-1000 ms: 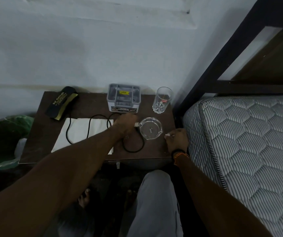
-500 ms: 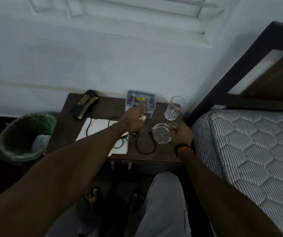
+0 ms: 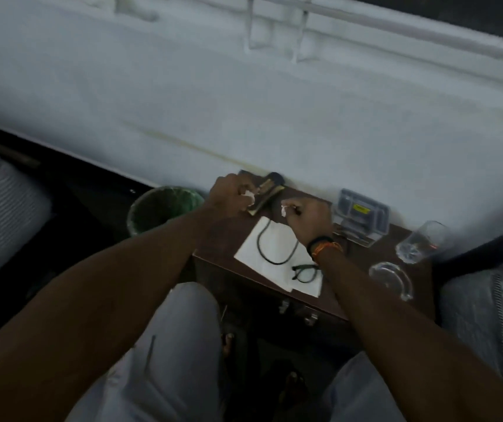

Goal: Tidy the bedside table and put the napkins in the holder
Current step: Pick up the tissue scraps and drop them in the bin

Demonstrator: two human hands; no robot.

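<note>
My left hand (image 3: 230, 194) pinches a small white crumpled scrap (image 3: 248, 195) above the left end of the dark bedside table (image 3: 347, 303). Beside it, my right hand (image 3: 309, 217) pinches another white scrap (image 3: 283, 208) over the table's middle. Flat white napkins (image 3: 270, 246) lie on the table with a black cable (image 3: 267, 251) looped over them and black glasses (image 3: 305, 272) at their near edge. The grey napkin holder (image 3: 361, 216) stands at the back against the wall.
A green-lined bin (image 3: 163, 208) stands on the floor left of the table. A black and yellow case (image 3: 267, 193) lies at the back left. A drinking glass (image 3: 422, 242) and a glass ashtray (image 3: 391, 278) sit at the right, next to the mattress (image 3: 487, 315).
Both hands have moved left across the table, away from the ashtray, each carrying a white scrap. The view has swung left and tilted.
</note>
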